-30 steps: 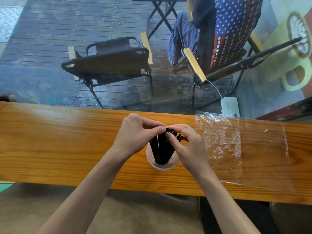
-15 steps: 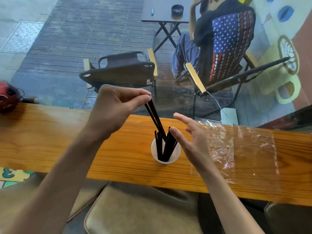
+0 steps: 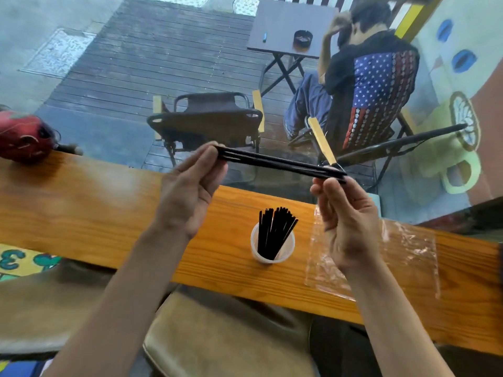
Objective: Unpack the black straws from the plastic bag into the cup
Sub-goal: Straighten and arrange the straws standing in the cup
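A small white cup [image 3: 287, 253] stands on the wooden counter [image 3: 81, 202] and holds several black straws [image 3: 275, 229] fanned upright. Above it I hold a few black straws [image 3: 280, 163] nearly level in the air. My left hand [image 3: 190, 191] pinches their left end between thumb and fingers. My right hand [image 3: 345, 216] pinches their right end. The clear plastic bag [image 3: 408, 254] lies flat and crumpled on the counter to the right of the cup, partly behind my right hand.
A red object [image 3: 23, 137] rests on the counter's far left end. Beyond the glass are a folding chair [image 3: 206, 123], a small table [image 3: 288, 25] and a seated person [image 3: 362, 85]. A tan cushioned seat [image 3: 217, 341] sits below the counter's near edge.
My left hand lifted a few straws out of the cup and turned them level. My right hand rose from beside the cup and took their other end. The camera tilted upward.
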